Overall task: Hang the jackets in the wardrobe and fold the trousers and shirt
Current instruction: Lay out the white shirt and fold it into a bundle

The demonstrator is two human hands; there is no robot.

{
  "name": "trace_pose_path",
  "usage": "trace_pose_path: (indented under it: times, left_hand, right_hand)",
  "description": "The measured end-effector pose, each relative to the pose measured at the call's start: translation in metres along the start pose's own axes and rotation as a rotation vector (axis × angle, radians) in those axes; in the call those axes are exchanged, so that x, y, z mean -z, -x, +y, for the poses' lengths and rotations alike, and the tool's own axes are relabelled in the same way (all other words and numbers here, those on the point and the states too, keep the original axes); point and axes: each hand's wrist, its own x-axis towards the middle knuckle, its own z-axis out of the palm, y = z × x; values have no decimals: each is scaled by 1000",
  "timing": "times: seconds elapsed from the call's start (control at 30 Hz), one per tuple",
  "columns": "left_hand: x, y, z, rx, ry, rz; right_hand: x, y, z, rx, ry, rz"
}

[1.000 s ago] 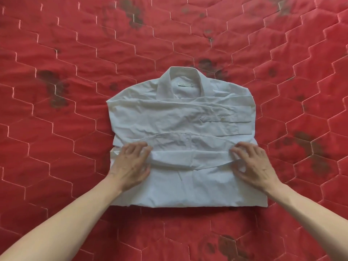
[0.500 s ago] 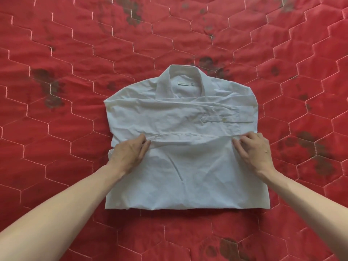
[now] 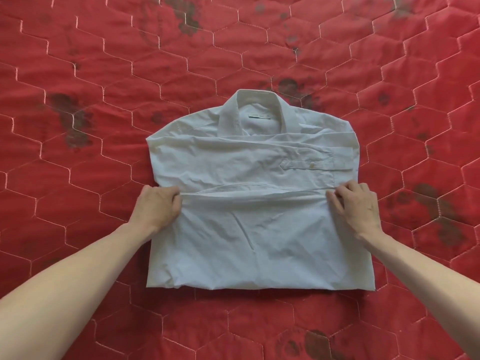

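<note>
Presently listed: one white shirt [image 3: 259, 178], laid flat near the middle of a red quilt [image 3: 78, 61] stitched in hexagons with dark blotches. The collar [image 3: 255, 107] is turned toward the far edge; the sleeves are folded across the chest, one cuff [image 3: 315, 165] with its button shown at the right. The lower part is doubled up, its hem forming a ridge across the middle. That ridge is pinched at its left end by the left hand [image 3: 155, 206], fingers curled, and gripped at its right end by the right hand [image 3: 355, 206].
</note>
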Motion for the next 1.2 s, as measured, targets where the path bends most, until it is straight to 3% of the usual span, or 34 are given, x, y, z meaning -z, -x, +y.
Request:
trace_pose_path:
  times: [0.13, 0.23, 0.4, 0.47, 0.53, 0.6, 0.7, 0.8, 0.93, 1.2]
  left_hand:
    - [8, -6, -3, 127, 72, 36]
    - [5, -8, -13, 113, 51, 115]
    - [-6, -14, -28, 156, -52, 111]
    - [-10, -13, -25, 130, -63, 193]
    - [-12, -8, -19, 44, -111, 351]
    - [-16, -2, -10, -137, -158, 420]
    - [-37, 9, 11, -545, -180, 241]
    - [-62, 15, 37, -706, -270, 23]
    - [-80, 0, 42, -490, -309, -88]
    - [-86, 5, -14, -315, -238, 90]
  right_hand:
    - [0, -1, 0, -13, -12, 6]
    - [0, -1, 2, -20, -28, 34]
    - [-1, -2, 3, -32, -19, 44]
    - [-2, -2, 2, -49, 5, 60]
    - [-3, 2, -1, 0, 34, 132]
    - [-7, 11, -9, 197, -6, 166]
    - [-19, 27, -32, 557, -71, 29]
    - [-37, 35, -55, 638, -16, -113]
    - [-51, 27, -56, 470, 51, -159]
    - [-41, 18, 31, 308, 107, -136]
